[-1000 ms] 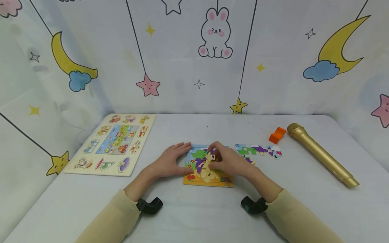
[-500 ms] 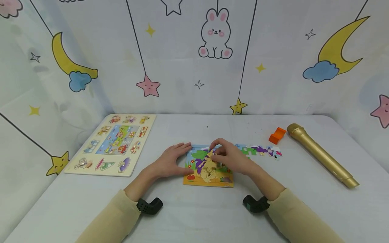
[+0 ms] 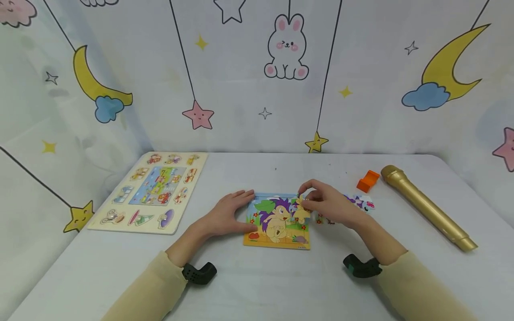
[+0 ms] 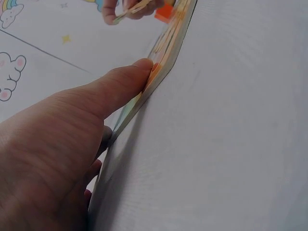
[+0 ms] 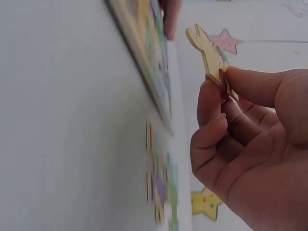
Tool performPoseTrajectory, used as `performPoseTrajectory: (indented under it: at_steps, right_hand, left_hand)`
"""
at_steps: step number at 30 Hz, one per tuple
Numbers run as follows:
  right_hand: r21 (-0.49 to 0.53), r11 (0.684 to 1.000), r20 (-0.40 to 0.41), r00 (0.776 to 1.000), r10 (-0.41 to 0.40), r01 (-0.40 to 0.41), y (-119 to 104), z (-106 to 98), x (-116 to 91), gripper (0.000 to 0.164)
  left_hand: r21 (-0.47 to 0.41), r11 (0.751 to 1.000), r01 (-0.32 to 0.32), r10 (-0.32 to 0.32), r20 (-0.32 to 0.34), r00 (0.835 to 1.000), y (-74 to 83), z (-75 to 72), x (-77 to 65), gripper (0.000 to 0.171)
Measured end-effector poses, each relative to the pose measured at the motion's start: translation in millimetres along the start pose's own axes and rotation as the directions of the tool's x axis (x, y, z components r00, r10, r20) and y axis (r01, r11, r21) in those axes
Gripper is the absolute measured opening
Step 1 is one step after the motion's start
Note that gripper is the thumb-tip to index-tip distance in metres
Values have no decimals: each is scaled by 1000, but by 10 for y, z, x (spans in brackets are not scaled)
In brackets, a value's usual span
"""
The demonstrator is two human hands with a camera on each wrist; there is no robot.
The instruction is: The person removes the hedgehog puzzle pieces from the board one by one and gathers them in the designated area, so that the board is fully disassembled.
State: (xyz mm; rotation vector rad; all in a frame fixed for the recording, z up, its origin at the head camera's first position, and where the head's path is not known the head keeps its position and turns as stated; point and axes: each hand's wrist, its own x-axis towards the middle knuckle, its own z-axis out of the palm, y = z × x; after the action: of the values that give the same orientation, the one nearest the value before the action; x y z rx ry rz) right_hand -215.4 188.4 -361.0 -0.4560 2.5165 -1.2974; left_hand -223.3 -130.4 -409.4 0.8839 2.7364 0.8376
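A jigsaw board (image 3: 277,244) with a purple-haired hedgehog picture lies flat on the white table. My left hand (image 3: 229,214) rests at its left side, fingers spread, with the thumb (image 4: 122,84) on its front left edge. Over the board's right side, my right hand (image 3: 329,203) pinches a jigsaw piece (image 5: 210,57) between thumb and index finger. The piece is tilted up, its pale wooden back toward the right wrist camera. Just right of the board lie several loose jigsaw pieces (image 3: 363,203), partly hidden behind the right hand.
A wooden peg puzzle (image 3: 176,218) with vehicle pictures lies at the back left. To the right are an orange wavy block (image 3: 367,181) and a gold microphone (image 3: 427,207). A printed cloth (image 3: 237,84) hangs behind the table.
My right hand has moved right from the board's middle with the jigsaw piece pinched in it, uncovering the hedgehog's face. The left hand stays in place on the board.
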Motion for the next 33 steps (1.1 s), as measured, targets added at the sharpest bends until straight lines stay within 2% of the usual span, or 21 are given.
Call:
performPoseTrajectory:
  at_steps: [9,16,26,33]
  right_hand:
    - [-54,996,-48,997,66,-68,286,-378,-359,32]
    - [-91,993,-55,996,75,-79,494,-545,-503,35]
    - [-149,987,-90,995,46,-59,632,-590,-569,31]
    - [-298,954,-135,991,-6,-35,668,-537,-537,25]
  left_hand:
    - [4,1000,-2,2,-2,1000,9,8,12,89]
    - [4,1000,7,-7,0,1000,20,-1,-2,90]
    - [-13,1000,8,-8,2,1000,28,-7,-3,90]
    - [-6,1000,12,-12,2,1000,27,-3,-12,90]
